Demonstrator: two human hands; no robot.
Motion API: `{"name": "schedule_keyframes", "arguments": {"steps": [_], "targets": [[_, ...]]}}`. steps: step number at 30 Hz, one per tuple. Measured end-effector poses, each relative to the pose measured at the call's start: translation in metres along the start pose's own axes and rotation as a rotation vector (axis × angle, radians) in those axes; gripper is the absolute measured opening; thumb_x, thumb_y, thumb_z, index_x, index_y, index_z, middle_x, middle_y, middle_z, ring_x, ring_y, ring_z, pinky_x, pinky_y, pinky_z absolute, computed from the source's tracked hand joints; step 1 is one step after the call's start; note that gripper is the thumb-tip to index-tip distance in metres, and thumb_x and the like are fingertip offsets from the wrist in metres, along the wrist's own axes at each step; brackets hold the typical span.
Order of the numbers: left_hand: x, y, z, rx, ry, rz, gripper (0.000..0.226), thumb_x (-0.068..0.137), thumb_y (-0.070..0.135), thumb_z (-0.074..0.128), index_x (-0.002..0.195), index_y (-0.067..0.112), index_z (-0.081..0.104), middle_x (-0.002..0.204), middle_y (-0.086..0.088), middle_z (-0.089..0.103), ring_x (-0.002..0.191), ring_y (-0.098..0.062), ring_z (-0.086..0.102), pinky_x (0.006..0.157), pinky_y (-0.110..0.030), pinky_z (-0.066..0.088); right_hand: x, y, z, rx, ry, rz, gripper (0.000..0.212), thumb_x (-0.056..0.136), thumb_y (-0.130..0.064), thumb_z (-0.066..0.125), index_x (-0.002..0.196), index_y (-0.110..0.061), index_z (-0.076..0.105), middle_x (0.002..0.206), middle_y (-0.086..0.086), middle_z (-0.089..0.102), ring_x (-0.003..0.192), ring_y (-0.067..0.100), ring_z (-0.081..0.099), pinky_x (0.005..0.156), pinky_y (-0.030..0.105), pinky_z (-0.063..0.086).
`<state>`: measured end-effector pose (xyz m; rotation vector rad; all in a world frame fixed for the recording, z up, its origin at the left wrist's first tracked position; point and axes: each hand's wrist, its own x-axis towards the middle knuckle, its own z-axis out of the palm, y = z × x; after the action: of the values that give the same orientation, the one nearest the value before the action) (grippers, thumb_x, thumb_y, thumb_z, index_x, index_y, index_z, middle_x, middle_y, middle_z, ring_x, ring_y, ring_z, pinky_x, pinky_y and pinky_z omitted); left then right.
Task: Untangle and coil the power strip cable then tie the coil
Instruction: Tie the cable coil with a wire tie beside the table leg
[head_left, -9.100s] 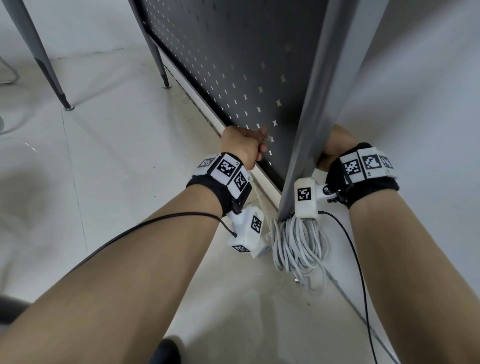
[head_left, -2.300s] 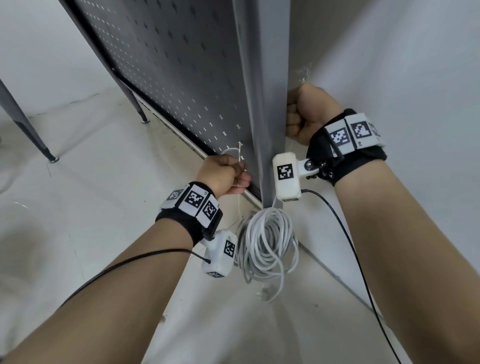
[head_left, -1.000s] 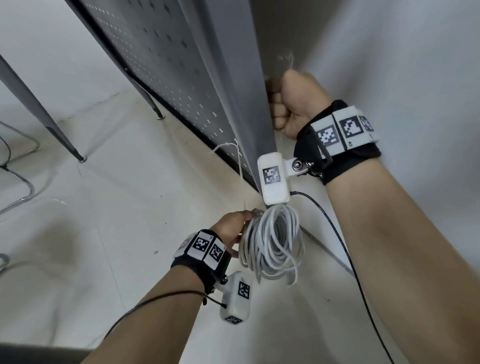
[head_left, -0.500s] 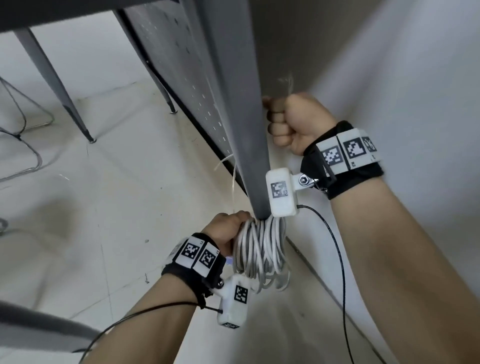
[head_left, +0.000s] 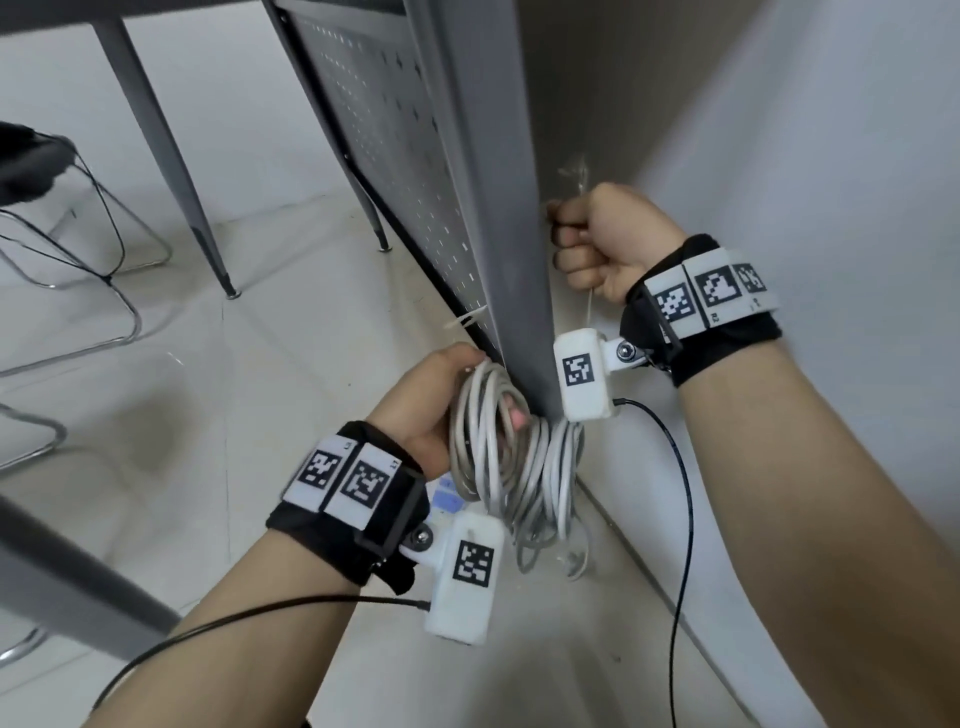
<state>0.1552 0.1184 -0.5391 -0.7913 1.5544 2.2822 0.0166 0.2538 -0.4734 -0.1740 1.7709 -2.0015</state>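
Observation:
A coil of grey-white power cable (head_left: 511, 462) hangs by the foot of a grey metal desk leg (head_left: 493, 208), its loops drooping toward the floor. My left hand (head_left: 434, 400) grips the top of the coil, one fingertip showing through the loops. On the other side of the leg my right hand (head_left: 605, 239) is a fist around a thin pale tie (head_left: 581, 179); one end sticks up above the fist and a strand runs down below it. The power strip itself is hidden apart from a bluish-white bit (head_left: 447, 499) behind my left wrist.
A dark perforated panel (head_left: 395, 140) runs back from the leg, with a pale tie end (head_left: 465, 319) sticking out of it. A white wall (head_left: 805, 156) stands close on the right. Desk legs (head_left: 161, 150) and a wire chair frame (head_left: 78, 244) are on the pale floor at left.
My left hand dropped from the panel to the coil, gripped it and raised it against the leg. My right hand stays clenched on the tie.

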Motion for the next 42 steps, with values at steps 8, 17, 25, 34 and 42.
{"name": "schedule_keyframes", "arguments": {"steps": [8, 17, 25, 34, 42], "targets": [[-0.001, -0.001, -0.01, 0.111, 0.024, 0.124, 0.027, 0.092, 0.024, 0.051, 0.082, 0.002, 0.061, 0.071, -0.019, 0.061, 0.057, -0.028, 0.058, 0.063, -0.034, 0.052, 0.002, -0.001, 0.004, 0.054, -0.021, 0.031, 0.03, 0.093, -0.003, 0.03, 0.07, -0.022, 0.033, 0.057, -0.005, 0.016, 0.032, 0.006, 0.014, 0.033, 0.012, 0.012], [0.041, -0.038, -0.018, 0.334, 0.165, 0.022, 0.024, 0.082, 0.013, 0.065, 0.097, -0.006, 0.067, 0.077, -0.019, 0.068, 0.065, -0.028, 0.063, 0.069, -0.036, 0.054, 0.003, -0.002, 0.004, 0.093, -0.031, 0.044, 0.033, 0.092, -0.002, 0.027, 0.067, -0.022, 0.031, 0.048, -0.007, 0.018, 0.031, 0.006, 0.013, 0.033, 0.011, 0.012], [0.061, -0.052, -0.011, 0.322, 0.097, -0.122, 0.048, 0.069, 0.016, 0.075, 0.111, -0.006, 0.065, 0.098, -0.025, 0.072, 0.085, -0.037, 0.071, 0.085, -0.05, 0.057, 0.005, 0.003, 0.003, 0.063, 0.016, 0.03, 0.033, 0.09, 0.0, 0.023, 0.068, -0.025, 0.025, 0.056, -0.005, 0.013, 0.033, 0.006, 0.011, 0.036, 0.01, 0.01], [0.069, -0.063, -0.003, 0.326, 0.099, -0.111, 0.037, 0.084, 0.012, 0.062, 0.117, -0.004, 0.062, 0.107, -0.024, 0.07, 0.09, -0.033, 0.067, 0.082, -0.039, 0.054, 0.002, 0.008, 0.01, 0.102, 0.061, 0.017, 0.035, 0.091, -0.002, 0.019, 0.066, -0.025, 0.026, 0.045, -0.008, 0.017, 0.03, 0.007, 0.011, 0.038, 0.009, 0.01], [0.073, -0.049, -0.004, 0.52, 0.16, -0.034, 0.05, 0.077, 0.031, 0.067, 0.117, 0.004, 0.059, 0.109, -0.014, 0.068, 0.102, -0.029, 0.064, 0.099, -0.045, 0.051, 0.002, 0.009, 0.008, 0.133, 0.052, 0.02, 0.036, 0.092, 0.0, 0.018, 0.067, -0.026, 0.024, 0.042, -0.007, 0.018, 0.03, 0.007, 0.011, 0.038, 0.008, 0.01]]}}
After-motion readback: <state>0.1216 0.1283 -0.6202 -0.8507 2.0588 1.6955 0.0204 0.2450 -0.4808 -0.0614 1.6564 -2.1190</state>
